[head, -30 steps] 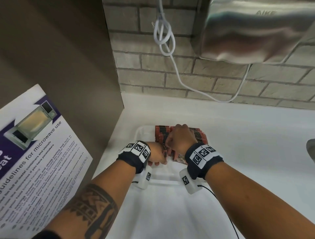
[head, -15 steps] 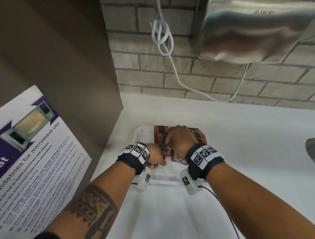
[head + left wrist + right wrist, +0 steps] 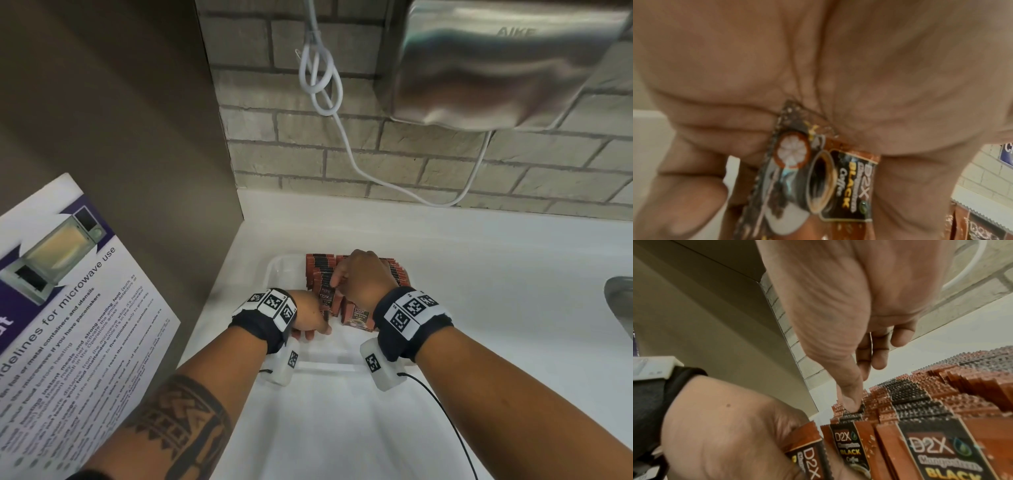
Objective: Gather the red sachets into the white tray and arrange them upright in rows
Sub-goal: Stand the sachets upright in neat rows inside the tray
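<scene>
Two rows of red sachets [image 3: 397,272] upright, top edges skyward

1. Both forearms are bare, with no sleeves in the head view.
2. The left forearm [image 3: 178,421] carries a dark geometric band tattoo of triangles and blocks.
3. Each wrist wears a black fabric band [image 3: 407,329] topped by white plates printed with black square code markers.
4. A white camera box [image 3: 382,368] with its own small marker hangs under each wrist.
5. A thin black cable [image 3: 442,404] trails from the right box.
</scene>
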